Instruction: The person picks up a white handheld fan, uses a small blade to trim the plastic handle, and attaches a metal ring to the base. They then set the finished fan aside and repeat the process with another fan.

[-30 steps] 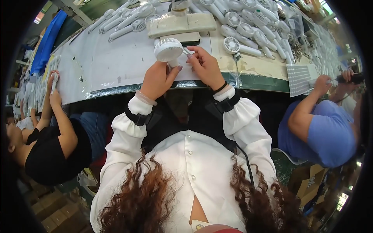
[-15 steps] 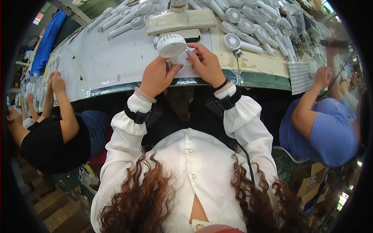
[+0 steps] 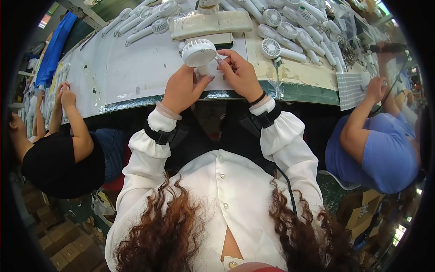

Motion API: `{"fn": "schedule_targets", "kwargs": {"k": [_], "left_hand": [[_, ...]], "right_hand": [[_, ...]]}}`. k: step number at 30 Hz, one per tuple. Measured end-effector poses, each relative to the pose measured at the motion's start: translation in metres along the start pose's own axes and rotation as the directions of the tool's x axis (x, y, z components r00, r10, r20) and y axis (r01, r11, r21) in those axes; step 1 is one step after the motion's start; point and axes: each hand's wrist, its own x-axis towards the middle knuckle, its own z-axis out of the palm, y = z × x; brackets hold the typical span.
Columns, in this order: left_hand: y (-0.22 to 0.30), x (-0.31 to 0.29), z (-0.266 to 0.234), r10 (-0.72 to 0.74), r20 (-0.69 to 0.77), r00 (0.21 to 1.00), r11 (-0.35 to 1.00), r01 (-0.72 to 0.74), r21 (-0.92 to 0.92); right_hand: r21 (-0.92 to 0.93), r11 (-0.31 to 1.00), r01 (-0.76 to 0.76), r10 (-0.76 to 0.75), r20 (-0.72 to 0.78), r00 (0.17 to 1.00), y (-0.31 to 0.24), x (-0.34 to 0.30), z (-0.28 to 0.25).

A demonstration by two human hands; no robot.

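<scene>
A white handheld fan (image 3: 199,51) stands tilted over the near edge of the table, its round grille facing up and away from me. My left hand (image 3: 181,88) is closed around the fan's handle, below the head. Beside the head, my right hand (image 3: 239,75) pinches at the fan's right side with thumb and forefinger. Something small and shiny shows at those fingertips, too small to name. The lower part of the handle is hidden by my left hand.
White handheld fans (image 3: 287,31) lie heaped at the back right, and several more (image 3: 159,26) at the back left. A wrapped pale block (image 3: 213,25) sits behind my hands. Co-workers sit at my left (image 3: 59,163) and right (image 3: 376,149). A patterned sheet (image 3: 350,90) overhangs the edge.
My hands and the fan have hardly moved; the fan's head is shifted very slightly left and up. At the far left, another person's hand has risen.
</scene>
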Motion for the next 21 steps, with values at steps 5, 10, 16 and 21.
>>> {"fn": "schedule_targets", "kwargs": {"k": [5,10,16,21], "left_hand": [[0.009,-0.003,-0.010,-0.023,0.022,0.999,0.996,0.021,0.091],[0.004,-0.014,-0.020,-0.010,-0.054,0.998,0.989,0.018,0.150],[-0.002,-0.015,-0.017,0.003,-0.066,0.998,0.991,0.006,0.134],[-0.001,-0.011,-0.015,0.034,-0.127,0.991,0.989,-0.015,0.148]], "right_hand": [[0.013,1.000,0.000,0.000,-0.003,1.000,0.001,-0.002,0.000],[0.036,0.999,0.017,-0.016,-0.039,0.999,0.001,-0.002,0.001],[0.016,1.000,-0.014,0.014,-0.009,1.000,0.003,0.001,-0.002],[0.012,1.000,-0.001,0.001,0.004,1.000,-0.002,0.004,0.003]]}}
